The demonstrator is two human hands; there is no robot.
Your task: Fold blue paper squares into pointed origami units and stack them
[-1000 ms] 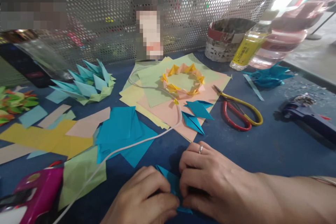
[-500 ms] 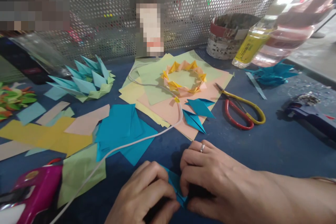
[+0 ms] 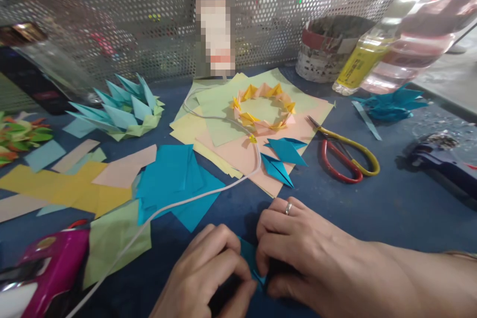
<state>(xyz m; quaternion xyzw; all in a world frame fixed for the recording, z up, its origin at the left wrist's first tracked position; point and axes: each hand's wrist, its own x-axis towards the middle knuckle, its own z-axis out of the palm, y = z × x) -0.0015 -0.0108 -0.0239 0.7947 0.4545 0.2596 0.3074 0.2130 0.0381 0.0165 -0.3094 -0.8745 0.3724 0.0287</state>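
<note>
Between my hands at the front of the table lies a blue paper piece (image 3: 250, 254), partly hidden by my fingers. My left hand (image 3: 212, 273) presses its curled fingers on the piece's left side. My right hand (image 3: 298, 248), with a ring on one finger, pinches the right side. Just beyond are two folded blue paper pieces (image 3: 285, 151), lying partly on a stack of pastel paper sheets (image 3: 238, 154). A ring of folded yellow and peach paper (image 3: 261, 121) rests on that stack. To the left is a pile of blue paper sheets (image 3: 167, 169).
Scissors (image 3: 346, 154) with red and yellow handles lie at right, near a dark blue tool (image 3: 443, 159). A white cord (image 3: 194, 201) crosses the table. A magenta tool (image 3: 55, 263) sits front left. Bottles (image 3: 357, 64) and a round basket (image 3: 316, 59) stand at the back right.
My left hand has shifted slightly right, its fingers closer to my right hand, covering more of the blue paper. The camera view has moved a little. The other things lie as before.
</note>
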